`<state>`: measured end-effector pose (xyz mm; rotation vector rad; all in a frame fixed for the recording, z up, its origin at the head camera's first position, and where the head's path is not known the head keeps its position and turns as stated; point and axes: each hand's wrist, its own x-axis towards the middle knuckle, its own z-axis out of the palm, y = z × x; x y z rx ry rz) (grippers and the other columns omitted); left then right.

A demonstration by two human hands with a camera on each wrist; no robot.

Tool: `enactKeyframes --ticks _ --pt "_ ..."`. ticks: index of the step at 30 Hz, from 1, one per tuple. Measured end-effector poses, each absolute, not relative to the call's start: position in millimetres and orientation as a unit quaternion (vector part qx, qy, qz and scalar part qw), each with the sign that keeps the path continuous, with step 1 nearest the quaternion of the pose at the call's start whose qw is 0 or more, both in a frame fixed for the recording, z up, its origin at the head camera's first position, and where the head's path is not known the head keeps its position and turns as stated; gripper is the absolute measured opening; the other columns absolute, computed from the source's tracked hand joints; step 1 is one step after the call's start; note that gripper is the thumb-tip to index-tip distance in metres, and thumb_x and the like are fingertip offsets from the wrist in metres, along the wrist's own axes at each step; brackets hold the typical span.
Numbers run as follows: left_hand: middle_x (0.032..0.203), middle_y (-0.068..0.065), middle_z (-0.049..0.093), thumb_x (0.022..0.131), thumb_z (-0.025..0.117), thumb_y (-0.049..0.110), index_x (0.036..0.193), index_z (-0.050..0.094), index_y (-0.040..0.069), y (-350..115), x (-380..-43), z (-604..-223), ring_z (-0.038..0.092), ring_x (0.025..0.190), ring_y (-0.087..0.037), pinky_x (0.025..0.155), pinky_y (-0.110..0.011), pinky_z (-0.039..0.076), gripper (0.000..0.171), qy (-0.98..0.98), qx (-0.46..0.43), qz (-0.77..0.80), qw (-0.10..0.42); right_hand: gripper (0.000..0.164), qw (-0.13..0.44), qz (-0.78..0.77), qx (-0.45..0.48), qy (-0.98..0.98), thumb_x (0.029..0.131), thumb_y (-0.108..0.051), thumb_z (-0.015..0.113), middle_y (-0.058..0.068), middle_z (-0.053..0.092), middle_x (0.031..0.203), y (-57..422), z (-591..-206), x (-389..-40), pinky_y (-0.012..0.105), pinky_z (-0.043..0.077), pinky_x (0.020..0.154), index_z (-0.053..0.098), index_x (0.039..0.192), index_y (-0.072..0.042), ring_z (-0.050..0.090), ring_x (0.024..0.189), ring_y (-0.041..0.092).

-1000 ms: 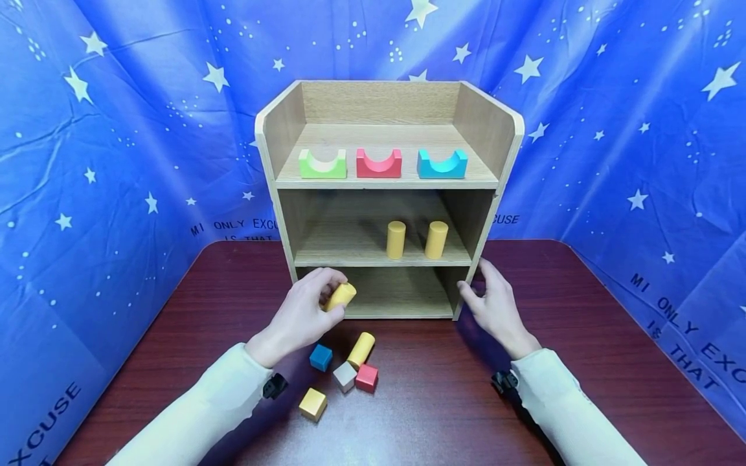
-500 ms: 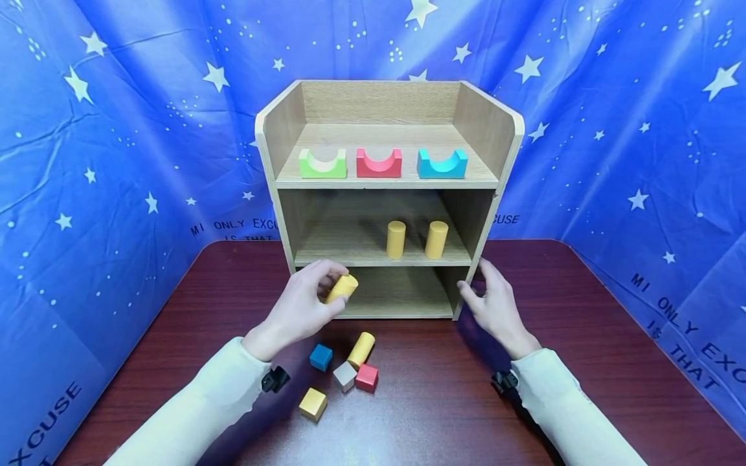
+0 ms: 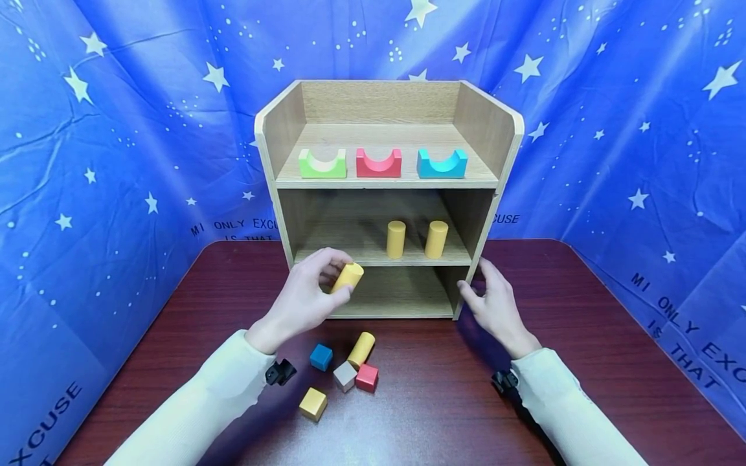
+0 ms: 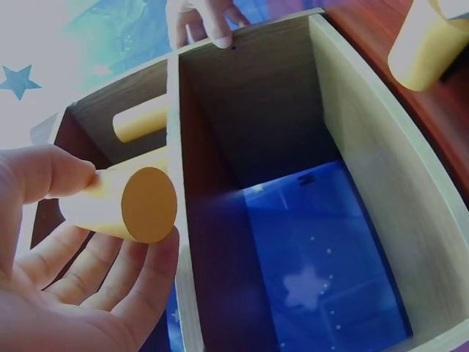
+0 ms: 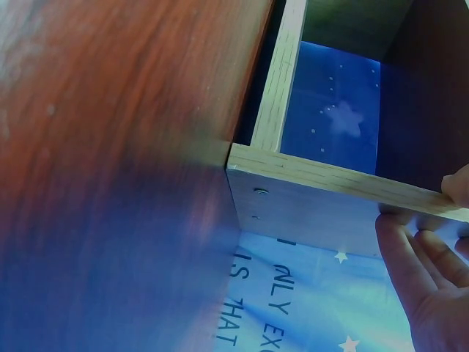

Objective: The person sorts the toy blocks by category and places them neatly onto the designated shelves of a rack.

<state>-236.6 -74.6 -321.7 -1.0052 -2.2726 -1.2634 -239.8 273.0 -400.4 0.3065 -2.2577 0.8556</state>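
In the head view my left hand (image 3: pixel 305 294) pinches a tilted yellow cylinder block (image 3: pixel 348 277) between thumb and fingers, in front of the wooden shelf unit (image 3: pixel 387 184) near its middle board. The left wrist view shows the round end of this cylinder block (image 4: pixel 149 205) facing the camera. My right hand (image 3: pixel 494 309) grips the shelf's right side panel low down. In the right wrist view its thumb is on the front edge and its fingers lie along the outer face. Two yellow cylinders, the left one (image 3: pixel 395 239) and the right one (image 3: pixel 436 239), stand upright on the middle shelf.
Green (image 3: pixel 323 166), red (image 3: pixel 379 164) and blue (image 3: pixel 442 166) arch blocks line the top shelf. On the table before the unit lie a yellow cylinder (image 3: pixel 361 350) and blue (image 3: pixel 321 357), grey (image 3: pixel 345 377), red (image 3: pixel 367 378) and yellow (image 3: pixel 313 404) cubes. A starry blue curtain (image 3: pixel 146 129) surrounds the table.
My left hand has risen and shifted slightly right with the yellow cylinder block, from the bottom opening up toward the middle board's edge. The right hand stays on the side panel.
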Motion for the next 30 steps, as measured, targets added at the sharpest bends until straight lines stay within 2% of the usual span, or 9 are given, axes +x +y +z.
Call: enactKeyframes --ticks 7,16,23,30 --pt "0.096 -0.002 0.062 0.076 0.071 0.002 0.109 0.060 0.009 -70 -239 -315 0.062 0.081 -0.012 0.072 -0.029 0.054 0.035 -0.792 -0.348 -0.471 0.176 0.047 0.346 0.331 0.120 -0.870 0.083 -0.009 0.070 0.012 0.062 0.110 273 -400 -239 0.035 0.053 0.074 0.054 0.126 -0.005 0.061 0.099 0.022" --pt "0.099 -0.002 0.062 0.076 0.072 0.004 0.109 0.060 0.010 -65 -246 -312 0.062 0.083 -0.012 0.074 -0.031 0.054 0.035 -0.789 -0.332 -0.481 0.189 0.046 0.343 0.335 0.120 -0.869 0.083 -0.009 0.070 0.012 0.062 0.110 273 -400 -239 0.020 0.050 0.072 0.054 0.126 -0.005 0.062 0.096 0.022" --pt "0.100 -0.003 0.062 0.076 0.073 0.005 0.109 0.060 0.010 -59 -253 -312 0.063 0.084 -0.013 0.074 -0.032 0.054 0.036 -0.780 -0.323 -0.497 0.203 0.046 0.346 0.332 0.120 -0.869 0.083 -0.009 0.070 0.013 0.062 0.109 273 -400 -240 0.025 0.052 0.071 0.054 0.126 -0.006 0.062 0.095 0.023" --pt "0.097 -0.004 0.064 0.077 0.072 0.003 0.110 0.059 0.008 -53 -260 -313 0.064 0.082 -0.014 0.074 -0.032 0.054 0.036 -0.762 -0.324 -0.519 0.213 0.045 0.346 0.336 0.121 -0.868 0.082 -0.009 0.070 0.014 0.063 0.107 273 -399 -239 0.020 0.050 0.072 0.055 0.125 -0.005 0.062 0.094 0.023"
